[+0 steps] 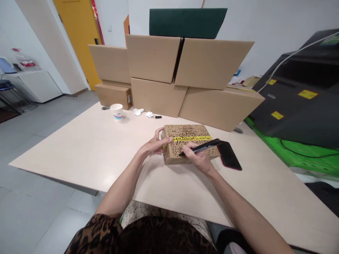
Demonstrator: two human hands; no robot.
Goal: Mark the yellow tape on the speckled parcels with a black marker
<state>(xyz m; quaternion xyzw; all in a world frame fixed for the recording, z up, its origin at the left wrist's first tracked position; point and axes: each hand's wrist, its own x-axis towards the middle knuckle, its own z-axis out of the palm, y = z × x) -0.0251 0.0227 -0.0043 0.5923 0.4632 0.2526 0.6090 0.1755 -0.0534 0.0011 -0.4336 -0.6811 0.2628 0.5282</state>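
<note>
Pale beige table [79,148] in a white-walled room, yellow door at the far left, grey floor. Stacked plain cardboard cartons [185,81] line the table's far edge, a dark green cushion-like slab [185,23] on top.

Small cardboard box [185,143] lies flat near the table's middle, directly ahead of the person. Its top and sides are covered with black pen marks; a yellow tape strip [192,138] with black print runs across the top. The print is too small to read.

Left hand [155,144]: curled around the box's left end, thumb up on the top edge, steadying it.

Right hand [197,158]: closed in a writing grip on a black marker [200,147], tip at the box's front face.

Handling judgement: box looks light and stiff, corrugated, not fragile; tape surface likely slick. Best held at the short ends or by opposite long edges, as the left hand does now.

Dark phone [229,155] lies just right of the box, touching or nearly so. Farther back: paper cup [117,110] with a blue-and-red logo, unreadable; crumpled tissue bits [143,112]; a marker cap [158,116]. Black machine [304,88] at right carries yellow labels, text illegible.
</note>
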